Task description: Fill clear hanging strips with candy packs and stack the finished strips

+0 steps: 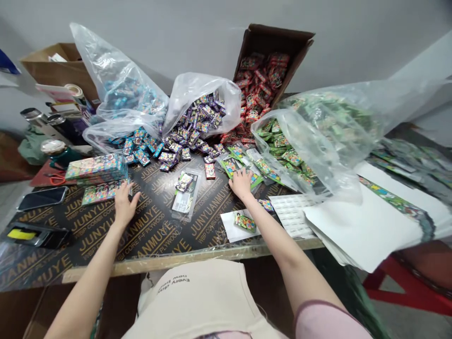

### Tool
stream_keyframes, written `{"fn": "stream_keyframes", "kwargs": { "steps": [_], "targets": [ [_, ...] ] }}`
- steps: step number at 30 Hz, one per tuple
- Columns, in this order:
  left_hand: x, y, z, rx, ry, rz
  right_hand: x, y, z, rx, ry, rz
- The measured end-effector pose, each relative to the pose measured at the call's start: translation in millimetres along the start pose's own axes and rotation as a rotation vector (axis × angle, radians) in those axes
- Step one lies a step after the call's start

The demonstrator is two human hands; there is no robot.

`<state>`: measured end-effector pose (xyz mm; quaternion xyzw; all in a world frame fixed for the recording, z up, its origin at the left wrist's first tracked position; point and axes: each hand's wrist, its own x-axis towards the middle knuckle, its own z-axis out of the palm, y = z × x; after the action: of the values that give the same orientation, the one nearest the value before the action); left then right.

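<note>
My left hand point(125, 202) rests at the right end of a flat row of small colourful packs point(100, 193). Its thumb is spread away from the other fingers. Fingers stretched, my right hand point(241, 182) lies on green printed packages point(229, 165) in clear plastic. Between the hands is a clear plastic bag point(182, 207) with a printed card, and a small purple packet point(184, 181) lies on it. A red packet point(209, 171) sits just left of my right hand. Below that hand, a green packet point(245, 222) lies on white paper point(229, 230).
Plastic bags spill blue packets point(141, 143), purple packets point(201, 117) and green packets point(282, 146) along the back. A tilted carton point(243, 40) holds red ones. At left are stacked packs point(95, 168), a phone point(42, 199) and a tape dispenser point(38, 235). White sheets point(360, 221) overhang at right.
</note>
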<state>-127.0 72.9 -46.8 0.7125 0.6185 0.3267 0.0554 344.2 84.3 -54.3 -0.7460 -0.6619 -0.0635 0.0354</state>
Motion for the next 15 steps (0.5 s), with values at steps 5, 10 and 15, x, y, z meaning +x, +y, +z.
{"fn": "stream_keyframes", "kwargs": {
  "steps": [5, 10, 15],
  "targets": [
    [-12, 57, 8.7, -0.158, -0.071, 0.077, 3, 0, 0, -0.021, 0.064, -0.062],
    [-17, 78, 11.8, -0.226, -0.137, 0.11, 14, -1, 5, -0.041, 0.061, 0.008],
    [-24, 81, 12.8, -0.253, -0.169, 0.121, 17, -7, 6, -0.119, -0.075, -0.075]
  ]
}}
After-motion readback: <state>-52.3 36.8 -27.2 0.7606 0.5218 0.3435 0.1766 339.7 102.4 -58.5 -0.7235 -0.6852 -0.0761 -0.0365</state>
